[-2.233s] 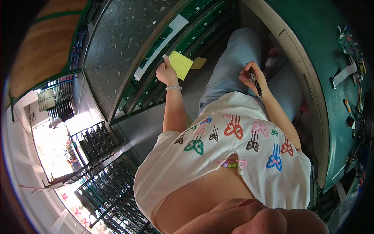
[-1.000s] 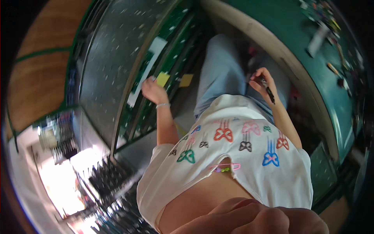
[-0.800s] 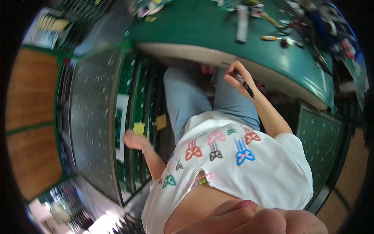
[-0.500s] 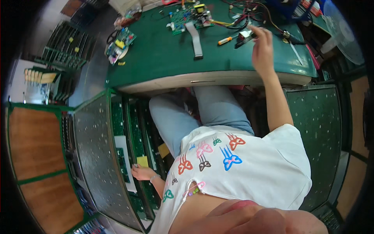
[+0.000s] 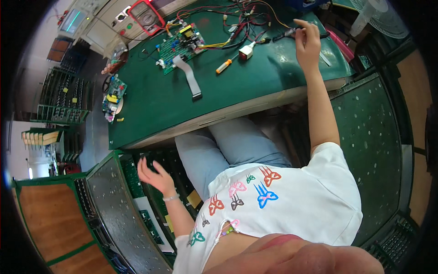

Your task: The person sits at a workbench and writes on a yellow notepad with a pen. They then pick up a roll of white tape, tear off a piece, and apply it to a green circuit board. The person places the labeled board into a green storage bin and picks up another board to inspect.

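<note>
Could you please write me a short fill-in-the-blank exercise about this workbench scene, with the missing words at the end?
1. The hand out over the green bench top is the person's ____ one.
2. A pale bracelet shows on the person's ____ wrist.
3. The flat ribbon cable lying beside the circuit board is coloured ____.
4. The screwdriver on the bench top has a handle coloured ____.

Missing words: right; left; grey; orange.
</note>
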`<state>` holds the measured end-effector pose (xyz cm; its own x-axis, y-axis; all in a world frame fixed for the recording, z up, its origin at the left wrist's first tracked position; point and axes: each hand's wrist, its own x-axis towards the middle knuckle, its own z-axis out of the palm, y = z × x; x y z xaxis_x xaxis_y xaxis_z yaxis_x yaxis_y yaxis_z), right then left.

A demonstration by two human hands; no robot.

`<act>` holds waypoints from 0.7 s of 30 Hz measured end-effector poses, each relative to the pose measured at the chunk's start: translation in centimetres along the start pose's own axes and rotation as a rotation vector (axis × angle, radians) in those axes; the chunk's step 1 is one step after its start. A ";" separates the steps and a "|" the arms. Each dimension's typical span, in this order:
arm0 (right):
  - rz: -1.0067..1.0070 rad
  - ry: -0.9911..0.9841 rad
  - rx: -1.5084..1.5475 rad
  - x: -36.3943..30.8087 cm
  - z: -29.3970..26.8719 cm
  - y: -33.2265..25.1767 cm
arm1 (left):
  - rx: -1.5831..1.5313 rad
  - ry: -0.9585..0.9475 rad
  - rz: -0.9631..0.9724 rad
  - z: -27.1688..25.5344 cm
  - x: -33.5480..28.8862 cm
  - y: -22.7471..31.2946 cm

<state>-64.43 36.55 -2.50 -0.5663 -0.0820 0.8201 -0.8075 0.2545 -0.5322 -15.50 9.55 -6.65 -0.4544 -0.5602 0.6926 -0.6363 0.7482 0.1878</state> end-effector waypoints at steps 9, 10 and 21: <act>0.084 0.127 -0.187 -0.2 2.3 2.9 | -0.412 -0.123 0.047 11.1 12.7 8.4; -0.007 0.094 -0.179 -0.4 2.7 2.7 | -0.402 -0.127 0.065 11.8 13.3 8.4; 0.249 -0.024 -0.349 -1.3 2.4 3.6 | -0.464 -0.187 -0.007 14.1 13.8 7.2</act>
<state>-67.02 35.29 -5.97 -0.7438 0.0020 0.6684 -0.5437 0.5801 -0.6066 -35.17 2.20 -5.57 -0.5823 -0.5883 0.5610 -0.3151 0.7995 0.5113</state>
